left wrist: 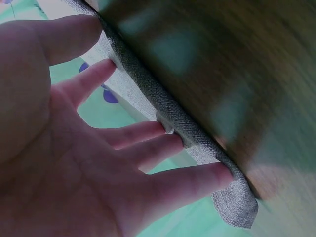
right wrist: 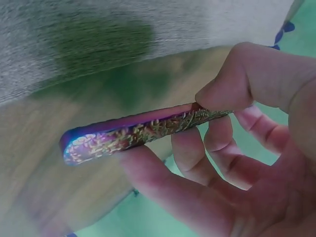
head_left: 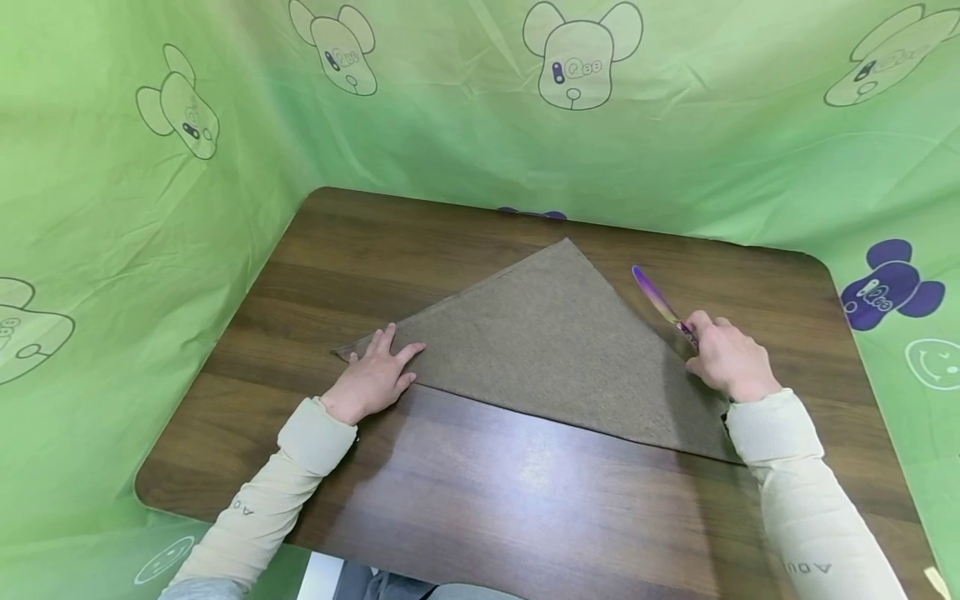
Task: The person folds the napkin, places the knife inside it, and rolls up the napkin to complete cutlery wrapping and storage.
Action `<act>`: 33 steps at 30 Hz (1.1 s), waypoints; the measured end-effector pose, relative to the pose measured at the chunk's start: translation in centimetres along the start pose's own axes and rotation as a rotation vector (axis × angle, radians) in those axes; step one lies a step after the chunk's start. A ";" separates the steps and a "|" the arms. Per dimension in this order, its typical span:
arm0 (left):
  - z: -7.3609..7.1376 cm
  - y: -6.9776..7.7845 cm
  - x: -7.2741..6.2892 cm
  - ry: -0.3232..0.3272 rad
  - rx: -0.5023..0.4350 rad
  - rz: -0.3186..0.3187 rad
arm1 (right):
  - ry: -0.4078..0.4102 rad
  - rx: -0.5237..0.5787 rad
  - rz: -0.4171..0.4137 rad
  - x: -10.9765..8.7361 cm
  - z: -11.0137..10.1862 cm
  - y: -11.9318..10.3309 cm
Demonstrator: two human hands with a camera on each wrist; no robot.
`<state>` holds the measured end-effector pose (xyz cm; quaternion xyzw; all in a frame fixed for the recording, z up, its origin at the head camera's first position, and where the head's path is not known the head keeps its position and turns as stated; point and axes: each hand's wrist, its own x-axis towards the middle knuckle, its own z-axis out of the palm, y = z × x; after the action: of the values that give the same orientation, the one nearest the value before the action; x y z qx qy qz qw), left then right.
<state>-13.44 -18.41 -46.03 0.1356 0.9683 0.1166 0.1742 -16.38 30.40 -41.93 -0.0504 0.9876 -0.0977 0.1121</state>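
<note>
A grey-brown cloth [head_left: 540,342], folded into a triangle, lies on the table with its peak pointing away from me. My left hand [head_left: 371,379] rests on the cloth's left corner, fingers spread and mostly straight. In the left wrist view, those fingertips touch the cloth near its folded edge [left wrist: 168,113]. At the right side, my right hand [head_left: 731,358] grips a table knife [head_left: 651,292] with a shiny purple-and-gold blade that points away and to the left. Thumb and fingers pinch its patterned, iridescent handle [right wrist: 138,128] in the right wrist view, beside the cloth's right slope.
The dark wooden table [head_left: 480,500] has rounded corners, and light reflects off its front middle. Green fabric [head_left: 450,125] printed with bear-like heads hangs behind and at both sides. A small pale object [head_left: 936,581] shows at the lower right.
</note>
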 end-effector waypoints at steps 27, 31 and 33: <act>0.0 -0.2 0.1 -0.037 -0.028 -0.005 | 0.085 -0.091 -0.149 -0.8 -0.7 -4.7; -0.1 -0.3 0.1 -0.038 -0.030 -0.001 | 0.086 -0.098 -0.164 -0.9 -0.8 -5.4; -0.1 -0.2 0.1 -0.038 -0.032 0.000 | 0.083 -0.102 -0.173 -1.0 -0.9 -5.8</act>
<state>-13.59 -18.63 -46.06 0.1350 0.9628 0.1293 0.1949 -15.17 25.03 -39.72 -0.1370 0.9870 -0.0585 0.0596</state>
